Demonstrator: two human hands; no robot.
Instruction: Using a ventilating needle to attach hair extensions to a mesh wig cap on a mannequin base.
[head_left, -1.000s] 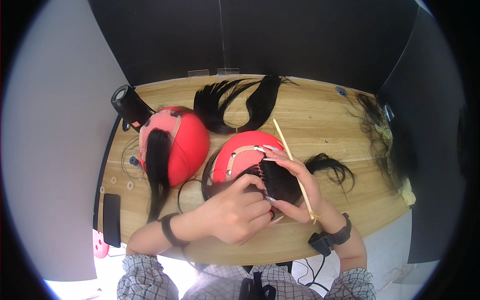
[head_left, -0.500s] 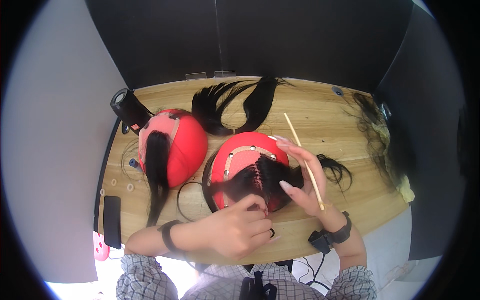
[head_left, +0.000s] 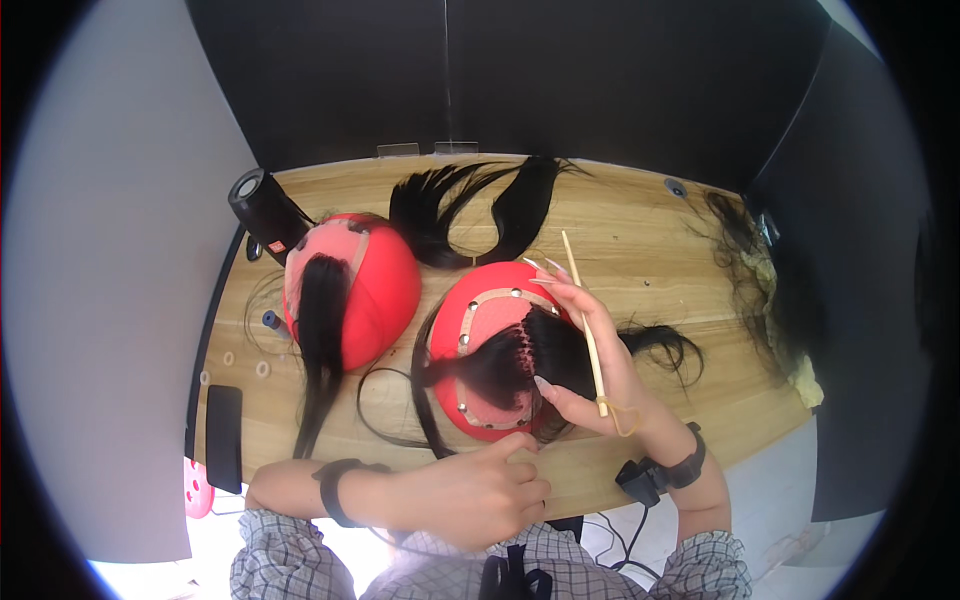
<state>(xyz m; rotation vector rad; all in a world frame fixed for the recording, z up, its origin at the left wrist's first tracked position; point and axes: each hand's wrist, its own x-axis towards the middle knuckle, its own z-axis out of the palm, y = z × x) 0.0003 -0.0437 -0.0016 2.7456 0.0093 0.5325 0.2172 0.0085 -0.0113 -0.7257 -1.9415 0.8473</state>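
Observation:
A red mannequin head (head_left: 455, 300) wears a pink mesh wig cap (head_left: 497, 318), pinned along its pale edge band. Black hair (head_left: 560, 350) on the cap is parted by a line of small knots. My right hand (head_left: 600, 365) curves around the hair's right side, fingers apart near the cap. It holds a thin wooden stick (head_left: 585, 320) with a yellowish loop at its lower end. My left hand (head_left: 485, 495) is closed just in front of the head, thumb and forefinger together. Whatever lies in its fingertips is too fine to make out.
Another red mannequin head (head_left: 385, 290) with hair stands at left, beside a black cylindrical speaker (head_left: 265, 210). A black hair bundle (head_left: 525, 205) lies behind. Loose hair (head_left: 745, 260) spreads along the right edge. A dark flat phone-like object (head_left: 224, 435) sits at front left; dark panels surround the table.
My left hand has drawn back toward me, away from the cap. My right thumb and the stick have shifted left, and the loop at the stick's end now shows.

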